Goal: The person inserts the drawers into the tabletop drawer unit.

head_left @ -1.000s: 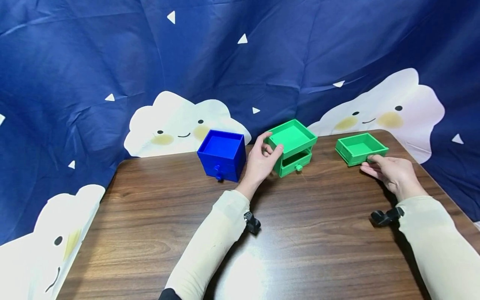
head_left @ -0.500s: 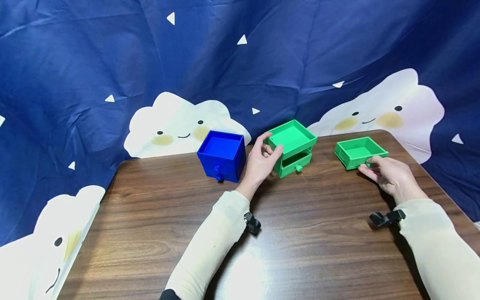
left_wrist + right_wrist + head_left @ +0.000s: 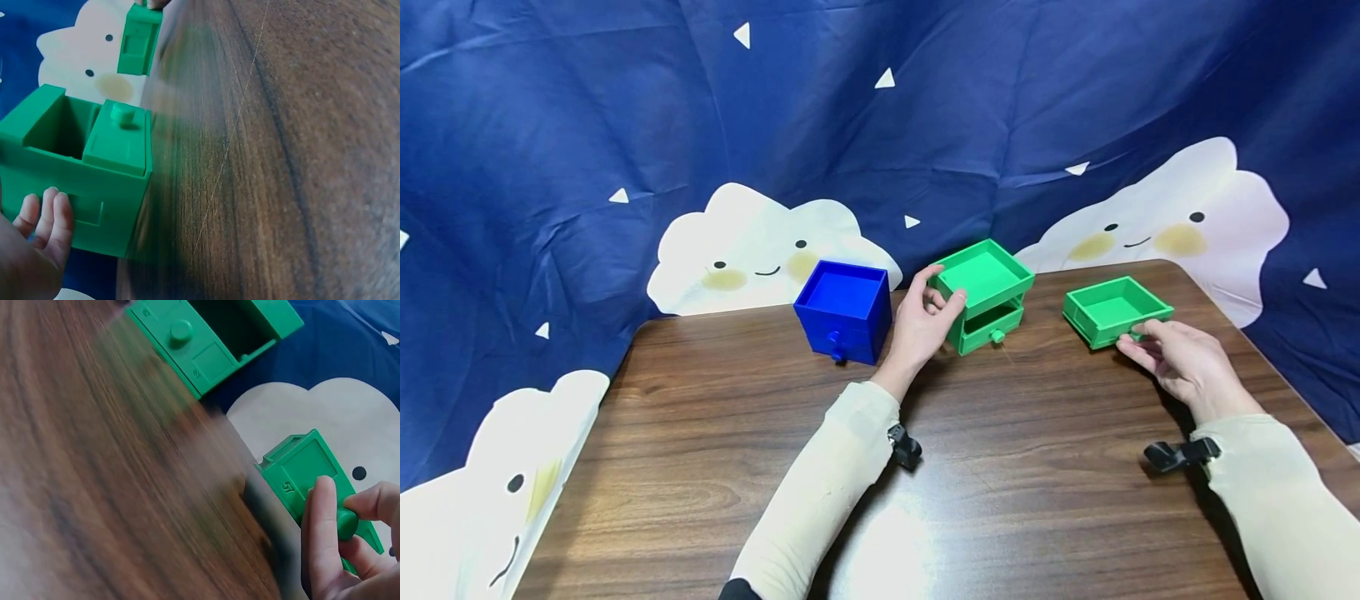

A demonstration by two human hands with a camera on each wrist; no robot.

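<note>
In the head view a green mini cabinet [image 3: 988, 287] stands at the back middle, with a shallow tray top. Its upper slot gapes without a drawer, while a lower drawer with a round knob [image 3: 997, 336] sits inside. My left hand [image 3: 922, 317] grips the cabinet's left side, thumb at the front corner and fingers along the side wall [image 3: 94, 187]. To the right, my right hand [image 3: 1191, 358] pinches the knob [image 3: 347, 523] of a loose green drawer [image 3: 1116, 308], held level with its open side up, close over the table. The drawer's front carries small raised marks.
A blue mini cabinet [image 3: 842, 312] with knobs on its front stands left of my left hand. The brown wooden table [image 3: 1037, 467] reaches back to a dark blue curtain [image 3: 850, 100] with white clouds. Black camera mounts sit on both wrists.
My right hand has brought the green drawer slightly nearer to me and a little to the left. My left hand and the green cabinet have stayed in place.
</note>
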